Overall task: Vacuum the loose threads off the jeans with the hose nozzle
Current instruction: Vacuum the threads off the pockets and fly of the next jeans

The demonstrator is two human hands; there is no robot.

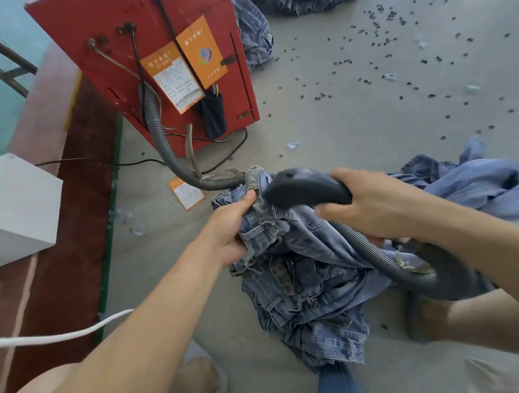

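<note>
While the left hand (233,229) grips the waistband of one crumpled blue denim jeans (304,285) on the grey concrete floor (353,113), the right hand (372,207) holds one dark plastic hose nozzle (304,190) against it; open floor lies beyond

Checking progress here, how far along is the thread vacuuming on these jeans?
Set up: left hand grips the jeans at the waistband. In hand: right hand presses the hose nozzle there. Left: the crumpled remainder below; threads too small to judge.
</note>
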